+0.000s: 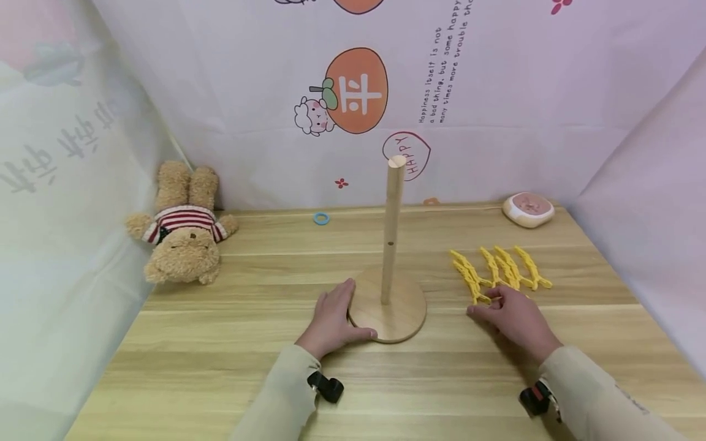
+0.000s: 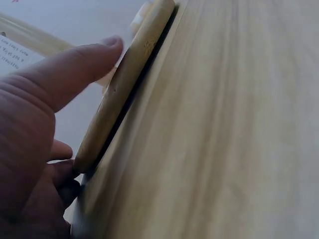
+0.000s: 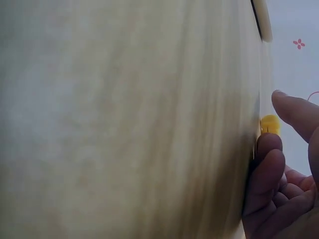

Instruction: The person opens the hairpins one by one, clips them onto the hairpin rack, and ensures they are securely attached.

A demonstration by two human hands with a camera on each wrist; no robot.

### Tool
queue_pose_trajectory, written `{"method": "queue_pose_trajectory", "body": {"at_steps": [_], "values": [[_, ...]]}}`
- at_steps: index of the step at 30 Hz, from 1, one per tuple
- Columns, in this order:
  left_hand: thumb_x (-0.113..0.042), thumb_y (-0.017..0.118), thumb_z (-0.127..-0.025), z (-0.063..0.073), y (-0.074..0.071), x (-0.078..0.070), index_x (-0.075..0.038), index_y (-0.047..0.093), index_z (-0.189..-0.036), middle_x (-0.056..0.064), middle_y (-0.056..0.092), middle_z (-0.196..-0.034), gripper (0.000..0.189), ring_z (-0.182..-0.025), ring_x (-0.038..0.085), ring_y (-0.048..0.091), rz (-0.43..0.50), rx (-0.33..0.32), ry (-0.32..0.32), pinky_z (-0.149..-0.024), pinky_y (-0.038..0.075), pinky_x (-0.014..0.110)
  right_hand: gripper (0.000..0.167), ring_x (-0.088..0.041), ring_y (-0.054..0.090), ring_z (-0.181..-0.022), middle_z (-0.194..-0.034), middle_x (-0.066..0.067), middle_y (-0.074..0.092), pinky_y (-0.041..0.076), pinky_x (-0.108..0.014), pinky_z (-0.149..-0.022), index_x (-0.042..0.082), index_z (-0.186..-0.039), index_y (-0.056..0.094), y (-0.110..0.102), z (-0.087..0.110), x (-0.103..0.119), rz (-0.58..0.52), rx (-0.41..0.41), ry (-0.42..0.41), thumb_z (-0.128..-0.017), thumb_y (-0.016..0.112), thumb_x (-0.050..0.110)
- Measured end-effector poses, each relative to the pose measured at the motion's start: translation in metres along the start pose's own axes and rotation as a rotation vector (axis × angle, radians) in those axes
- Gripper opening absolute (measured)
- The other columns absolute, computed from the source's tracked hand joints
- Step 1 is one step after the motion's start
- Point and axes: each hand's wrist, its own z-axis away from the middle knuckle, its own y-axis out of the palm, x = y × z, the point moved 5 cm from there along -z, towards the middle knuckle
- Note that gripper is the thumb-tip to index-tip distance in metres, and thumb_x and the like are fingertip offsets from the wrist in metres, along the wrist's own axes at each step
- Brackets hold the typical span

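Note:
A wooden stand has an upright post (image 1: 391, 233) rising from its round base (image 1: 405, 312). My left hand (image 1: 333, 318) holds the base's left side, its fingers along the rim and its thumb at the front edge; in the left wrist view the thumb (image 2: 84, 69) reaches over the base. On the right lie several yellow alligator clips (image 1: 510, 272), side by side. My right hand (image 1: 515, 320) is at their near ends, over the tabletop. The right wrist view shows the end of one yellow clip (image 3: 270, 124) at the fingertips, with the thumb (image 3: 294, 109) spread away from it.
A plush bear (image 1: 184, 229) in a striped top lies at the back left. A small blue ring (image 1: 321, 218) is near the back edge. At the back right corner sits a rounded white object (image 1: 528, 210) with a pink top. Printed cloth (image 1: 265, 92) hangs behind the table.

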Motion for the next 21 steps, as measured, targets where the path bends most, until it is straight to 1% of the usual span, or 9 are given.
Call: {"method": "queue_pose_trajectory", "body": {"at_steps": [3, 6, 8, 13, 17, 19, 21], "values": [[-0.059, 0.085, -0.070, -0.003, 0.003, -0.004, -0.004, 0.023, -0.159, 0.009, 0.022, -0.166, 0.122, -0.153, 0.026, 0.017, -0.047, 0.036, 0.013, -0.122, 0.005, 0.050, 0.079, -0.019, 0.062, -0.082, -0.097, -0.010, 0.069, 0.050, -0.033, -0.065, -0.009, -0.127, 0.057, -0.004, 0.003, -0.003, 0.014, -0.006, 0.004, -0.088, 0.070, 0.058], [-0.061, 0.084, -0.071, -0.007, 0.006, -0.007, -0.005, 0.022, -0.160, 0.007, 0.020, -0.166, 0.122, -0.153, 0.025, 0.015, -0.067, 0.063, 0.021, -0.122, 0.004, 0.049, 0.072, -0.019, 0.061, -0.078, -0.091, -0.008, 0.068, 0.049, -0.033, -0.064, -0.010, -0.121, 0.061, -0.008, 0.007, -0.006, 0.035, -0.022, -0.002, -0.090, 0.070, 0.054], [-0.062, 0.084, -0.070, -0.009, 0.006, -0.007, -0.007, 0.022, -0.160, 0.005, 0.020, -0.166, 0.122, -0.154, 0.023, 0.014, -0.071, 0.071, 0.011, -0.122, 0.003, 0.048, 0.067, -0.017, 0.059, -0.075, -0.087, -0.005, 0.067, 0.048, -0.032, -0.064, -0.009, -0.117, 0.062, -0.010, 0.008, -0.006, 0.044, -0.030, -0.013, -0.091, 0.070, 0.053], [-0.061, 0.086, -0.068, -0.011, 0.001, -0.002, -0.009, 0.022, -0.161, 0.003, 0.021, -0.166, 0.124, -0.154, 0.023, 0.014, -0.082, 0.071, -0.020, -0.122, 0.001, 0.047, 0.055, -0.016, 0.055, -0.070, -0.080, -0.002, 0.063, 0.045, -0.030, -0.061, -0.003, -0.108, 0.062, -0.008, 0.005, -0.003, 0.036, -0.033, -0.032, -0.091, 0.070, 0.049], [-0.060, 0.085, -0.069, -0.012, -0.003, 0.004, -0.010, 0.023, -0.161, 0.004, 0.025, -0.165, 0.122, -0.153, 0.023, 0.016, -0.080, 0.058, -0.026, -0.122, 0.001, 0.045, 0.044, -0.016, 0.052, -0.069, -0.078, -0.002, 0.061, 0.041, -0.029, -0.058, 0.001, -0.102, 0.063, -0.005, 0.002, -0.003, 0.040, -0.061, -0.032, -0.091, 0.071, 0.043], [-0.060, 0.085, -0.070, -0.013, -0.005, 0.007, -0.010, 0.025, -0.160, 0.004, 0.027, -0.164, 0.119, -0.152, 0.023, 0.018, -0.079, 0.045, -0.025, -0.122, 0.003, 0.044, 0.043, -0.016, 0.052, -0.070, -0.080, -0.002, 0.062, 0.041, -0.029, -0.058, 0.001, -0.103, 0.065, -0.004, 0.002, -0.005, 0.031, -0.081, -0.030, -0.091, 0.071, 0.042], [-0.059, 0.085, -0.070, -0.013, -0.007, 0.010, -0.010, 0.027, -0.159, 0.006, 0.030, -0.163, 0.117, -0.152, 0.024, 0.021, -0.075, 0.030, -0.021, -0.122, 0.005, 0.045, 0.045, -0.016, 0.054, -0.074, -0.084, -0.003, 0.065, 0.043, -0.029, -0.061, -0.001, -0.109, 0.067, -0.004, 0.003, -0.004, 0.015, -0.101, -0.041, -0.091, 0.072, 0.040]]}}
